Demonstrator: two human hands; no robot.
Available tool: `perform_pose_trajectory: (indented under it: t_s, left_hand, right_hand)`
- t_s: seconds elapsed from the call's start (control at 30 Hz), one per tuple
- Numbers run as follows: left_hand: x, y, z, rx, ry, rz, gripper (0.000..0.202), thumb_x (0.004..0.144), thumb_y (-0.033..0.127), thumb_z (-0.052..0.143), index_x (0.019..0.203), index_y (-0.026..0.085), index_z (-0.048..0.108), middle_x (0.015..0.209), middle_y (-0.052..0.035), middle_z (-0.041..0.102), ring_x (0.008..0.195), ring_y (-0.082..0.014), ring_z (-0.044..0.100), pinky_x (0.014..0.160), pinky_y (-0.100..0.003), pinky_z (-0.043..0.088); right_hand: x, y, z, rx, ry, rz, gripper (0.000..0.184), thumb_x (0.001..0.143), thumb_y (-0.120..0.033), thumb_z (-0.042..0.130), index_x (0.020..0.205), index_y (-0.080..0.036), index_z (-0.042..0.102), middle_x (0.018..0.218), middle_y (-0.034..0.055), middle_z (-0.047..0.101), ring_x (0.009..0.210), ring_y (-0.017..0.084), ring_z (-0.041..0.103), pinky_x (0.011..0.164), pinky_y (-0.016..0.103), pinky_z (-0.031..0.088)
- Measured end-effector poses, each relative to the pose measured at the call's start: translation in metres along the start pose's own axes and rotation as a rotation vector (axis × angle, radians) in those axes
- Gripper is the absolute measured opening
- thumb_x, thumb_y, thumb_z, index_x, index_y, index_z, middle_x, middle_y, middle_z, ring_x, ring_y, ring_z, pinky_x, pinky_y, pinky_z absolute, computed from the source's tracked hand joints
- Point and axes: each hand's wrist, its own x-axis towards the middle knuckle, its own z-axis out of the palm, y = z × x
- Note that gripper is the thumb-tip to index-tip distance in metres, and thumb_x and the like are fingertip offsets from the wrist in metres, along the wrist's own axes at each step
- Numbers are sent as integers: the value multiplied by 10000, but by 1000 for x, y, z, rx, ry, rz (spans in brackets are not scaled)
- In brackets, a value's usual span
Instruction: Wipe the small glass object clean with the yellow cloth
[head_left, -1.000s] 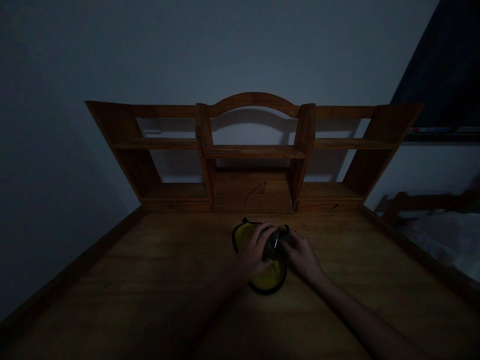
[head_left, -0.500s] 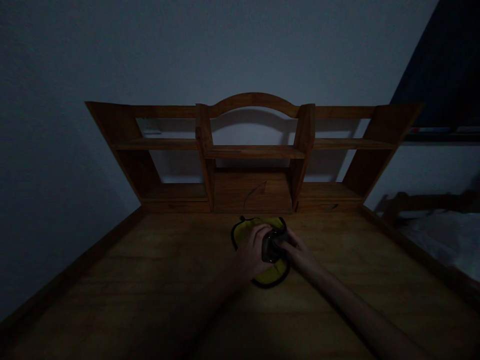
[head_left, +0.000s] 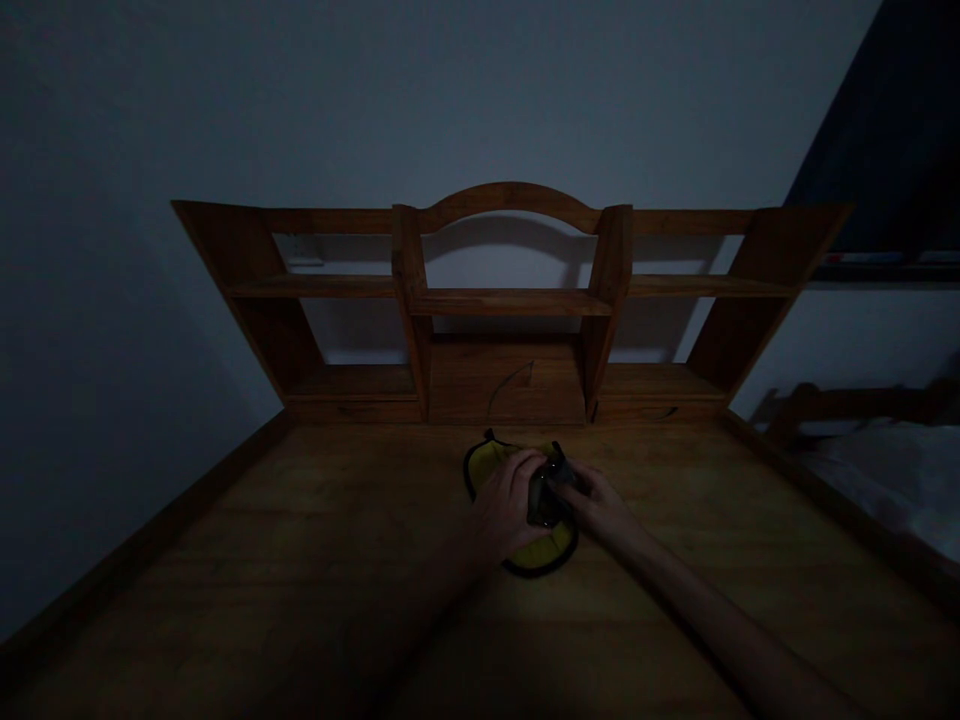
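Observation:
The room is dim. A yellow cloth with a dark edge (head_left: 537, 553) lies on the wooden desk (head_left: 315, 560) near its back. My left hand (head_left: 504, 505) and my right hand (head_left: 592, 502) meet over the cloth. Between them they grip a small dark object (head_left: 544, 492), which I cannot identify in this light. Both hands have their fingers curled round it. The cloth is partly hidden beneath my hands.
A wooden hutch with open shelves and an arched top (head_left: 510, 300) stands at the back of the desk against a pale wall. Raised rims run along the desk's sides. At the right, beyond the desk, a bed with pale bedding (head_left: 892, 470) shows.
My hands have shifted slightly toward the back of the desk with the dark object. The cloth's visible shape has changed a little beneath them.

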Motion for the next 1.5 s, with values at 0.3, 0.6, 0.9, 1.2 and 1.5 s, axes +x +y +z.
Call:
perform_pose_trajectory:
  t_s: [0.3, 0.6, 0.9, 1.2, 1.5]
  left_hand:
    - [-1, 1, -2, 31, -60, 40, 890, 629, 257, 756, 1350, 203, 239, 1313, -148, 412, 1232, -306, 406, 1000, -500, 383]
    - [1, 4, -6, 56, -71, 57, 830, 681, 304, 728, 1349, 189, 249, 1301, -148, 424, 1228, -299, 410, 1011, -485, 370]
    - [0, -2, -3, -4, -55, 48, 887, 608, 265, 766, 1336, 196, 263, 1292, -141, 423, 1229, -304, 407, 1003, -488, 380]
    - [4, 2, -5, 3, -76, 105, 829, 640, 360, 740, 1312, 160, 297, 1292, -161, 437, 1248, -302, 391, 1026, -497, 358]
    - [3, 1, -6, 52, -75, 114, 827, 644, 379, 741, 1305, 132, 309, 1278, -163, 454, 1236, -285, 403, 1035, -468, 360]
  right_hand:
    - [-4, -4, -2, -271, -2, -73, 205, 830, -304, 533, 945, -171, 638, 837, 25, 673, 776, 207, 615, 705, 287, 476]
    - [-7, -8, -5, -428, 8, -103, 226, 861, -311, 484, 958, -195, 652, 841, 44, 696, 754, 224, 636, 701, 311, 473]
    - [-4, 12, -4, -63, 34, 28, 544, 701, -156, 580, 1228, -272, 515, 1233, 10, 577, 1148, 213, 514, 1017, 359, 373]
    - [-7, 0, -2, -174, -22, -74, 482, 756, -164, 536, 1236, -202, 509, 1189, 45, 601, 1107, 227, 537, 1003, 397, 386]
    - [-9, -5, -5, -158, -93, -73, 574, 741, -125, 528, 1301, -217, 443, 1240, 33, 564, 1134, 223, 509, 999, 371, 381]
